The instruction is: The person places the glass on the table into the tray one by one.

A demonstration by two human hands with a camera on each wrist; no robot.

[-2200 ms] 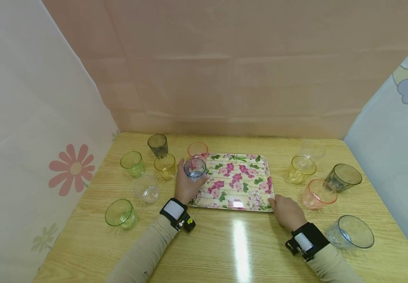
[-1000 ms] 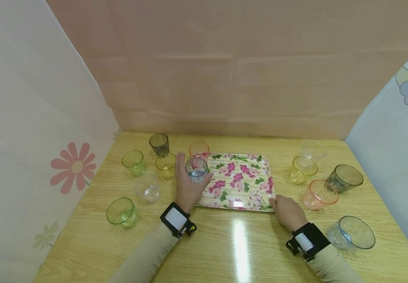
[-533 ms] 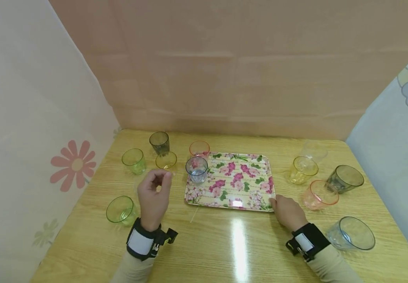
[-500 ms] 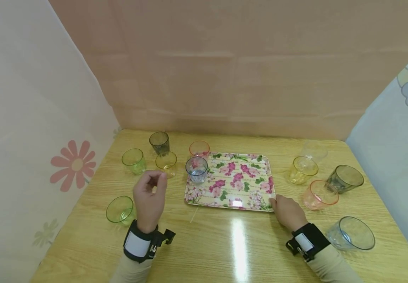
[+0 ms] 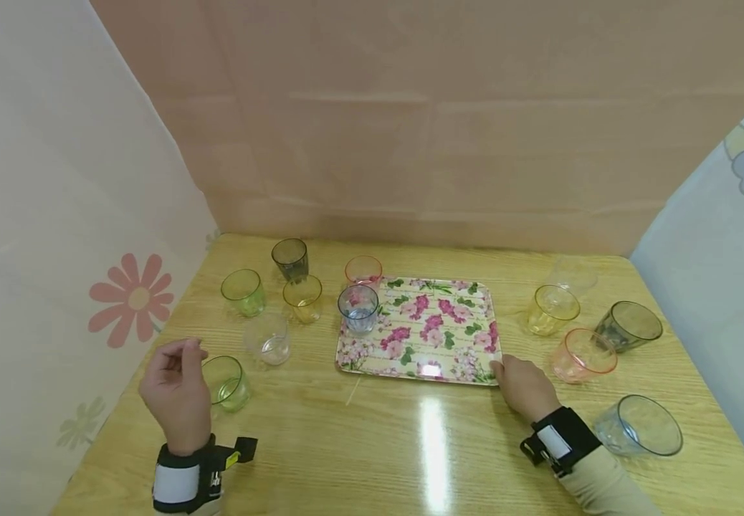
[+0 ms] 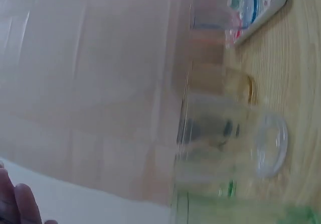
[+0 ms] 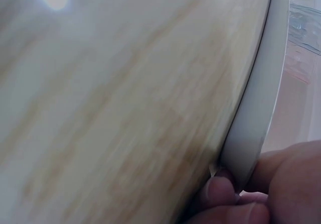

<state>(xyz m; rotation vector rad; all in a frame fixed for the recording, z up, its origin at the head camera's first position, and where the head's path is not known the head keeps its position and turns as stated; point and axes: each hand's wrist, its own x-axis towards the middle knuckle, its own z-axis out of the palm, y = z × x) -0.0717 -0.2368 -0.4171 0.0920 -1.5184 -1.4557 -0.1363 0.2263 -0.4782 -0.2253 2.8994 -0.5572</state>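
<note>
The left hand (image 5: 175, 390) hovers with fingers loosely curled and holding nothing, just left of a green cup (image 5: 226, 383) near the table's (image 5: 378, 459) left edge. A bare stretch of wood separates that cup from the floral tray (image 5: 436, 337), whose far-left corner carries a blue cup (image 5: 358, 309). The right hand (image 5: 525, 387) pinches the tray's near-right corner.

Curtained tabletop booth; patterned fabric screens (image 5: 56, 215), wooden table (image 5: 411, 444)

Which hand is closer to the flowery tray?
The right hand. It grips the near right corner of the flowery tray. The left hand is raised well off to the tray's left, beside a green cup, holding nothing.
</note>
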